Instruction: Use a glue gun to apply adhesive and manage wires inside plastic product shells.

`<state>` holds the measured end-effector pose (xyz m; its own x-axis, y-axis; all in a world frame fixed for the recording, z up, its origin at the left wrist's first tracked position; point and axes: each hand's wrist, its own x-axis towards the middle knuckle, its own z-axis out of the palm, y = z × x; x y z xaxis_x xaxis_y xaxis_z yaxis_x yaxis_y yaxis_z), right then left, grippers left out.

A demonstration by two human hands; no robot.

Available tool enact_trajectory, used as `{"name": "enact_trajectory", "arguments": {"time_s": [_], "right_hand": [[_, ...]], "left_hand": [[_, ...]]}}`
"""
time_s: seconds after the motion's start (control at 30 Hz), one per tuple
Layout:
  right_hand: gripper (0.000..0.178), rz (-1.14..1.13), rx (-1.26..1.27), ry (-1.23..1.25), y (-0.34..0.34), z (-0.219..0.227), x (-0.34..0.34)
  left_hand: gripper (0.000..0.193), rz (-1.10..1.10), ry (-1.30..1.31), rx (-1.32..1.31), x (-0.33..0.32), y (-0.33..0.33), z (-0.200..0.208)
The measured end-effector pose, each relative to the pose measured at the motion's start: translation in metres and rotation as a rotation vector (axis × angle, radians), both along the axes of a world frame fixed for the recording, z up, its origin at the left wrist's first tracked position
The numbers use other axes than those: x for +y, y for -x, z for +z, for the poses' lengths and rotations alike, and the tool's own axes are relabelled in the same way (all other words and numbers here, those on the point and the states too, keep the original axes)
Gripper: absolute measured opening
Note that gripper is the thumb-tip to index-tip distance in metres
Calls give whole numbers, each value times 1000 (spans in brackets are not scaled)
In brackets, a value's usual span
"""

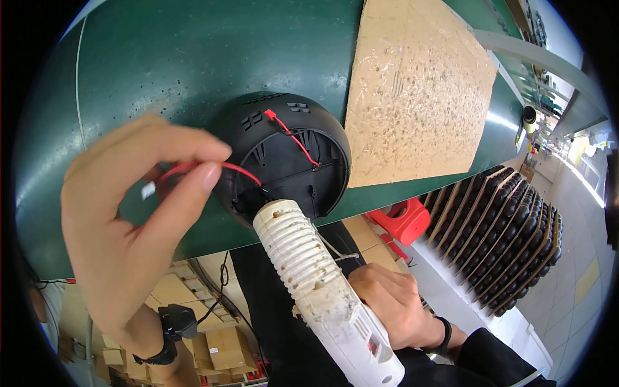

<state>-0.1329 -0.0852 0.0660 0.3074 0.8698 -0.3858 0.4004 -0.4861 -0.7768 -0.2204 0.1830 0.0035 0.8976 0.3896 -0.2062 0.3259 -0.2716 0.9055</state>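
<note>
Red wire (242,171) is running between the thumb and forefinger of the left hand (129,200), which are pinching together on it. A small white plug (148,190), blurred, is dangling left of those fingertips. Just right of them, a round black shell (342,161) is lying on the green table (193,51), its open side showing a second red wire (297,140). Lower right of the pinch, the fingers of the right hand (396,306) are curling tightly on a ribbed white tool (309,264), whose far end is overlapping the shell; I cannot tell whether these two are touching. Cardboard (419,90) is lying well right of the pinch.
</note>
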Motion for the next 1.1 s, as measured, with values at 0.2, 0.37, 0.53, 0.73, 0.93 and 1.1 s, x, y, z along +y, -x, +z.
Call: {"name": "enact_trajectory", "arguments": {"time_s": [0.2, 0.37, 0.53, 0.73, 0.93, 1.1], "right_hand": [[32, -22, -12, 21, 0, 2, -4], [32, -9, -18, 32, 0, 0, -4], [38, -26, -7, 24, -2, 10, 3], [48, -27, 41, 72, -15, 31, 6], [50, -139, 125, 289, -24, 54, 5], [49, -516, 585, 213, -42, 69, -26]], "left_hand": [[12, -58, 41, 78, 5, 27, 14], [12, -42, 84, 79, -6, 35, 1], [29, -51, 114, -25, 3, 48, -4], [44, 248, 399, -55, -9, 60, -28], [84, 113, 169, 187, -35, 52, -35], [111, -13, -111, 105, -60, 14, -30]]}}
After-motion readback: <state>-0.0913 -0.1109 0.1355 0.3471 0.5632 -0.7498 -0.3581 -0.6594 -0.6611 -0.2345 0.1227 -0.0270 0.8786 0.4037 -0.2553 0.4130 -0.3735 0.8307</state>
